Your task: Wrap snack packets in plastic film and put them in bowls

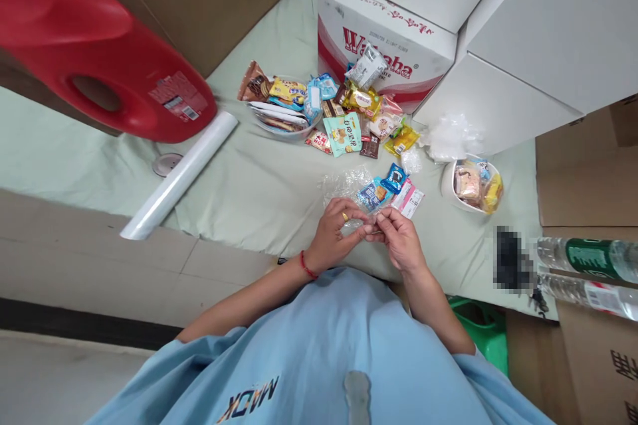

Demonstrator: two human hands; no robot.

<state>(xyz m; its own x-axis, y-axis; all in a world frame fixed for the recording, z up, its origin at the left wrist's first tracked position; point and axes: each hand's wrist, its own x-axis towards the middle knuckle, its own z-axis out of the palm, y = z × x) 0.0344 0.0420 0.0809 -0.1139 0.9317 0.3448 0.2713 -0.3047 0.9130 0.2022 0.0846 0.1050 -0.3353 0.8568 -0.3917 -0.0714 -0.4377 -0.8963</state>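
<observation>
Close to the table's front edge, my left hand (339, 232) and my right hand (399, 237) meet with fingertips pinched together on clear plastic film (343, 184). The film spreads, crinkled, across the cloth beyond my left hand; whether it is a bag or a loose sheet I cannot tell. Just past my fingers lie a blue snack packet (373, 194), a small dark-blue wrapped snack (394, 178) and a pink-and-white packet (409, 198). My fingers partly hide the near ends of these packets.
Farther back are a clear bowl (299, 133) of snacks, a snack pile (363, 103) and a white carton (383, 40). At right stand a white cup (450, 196) of snacks, crumpled clear plastic (453, 136) and bottles (593, 257). At left are a red jug (144, 73) and white roll (179, 176).
</observation>
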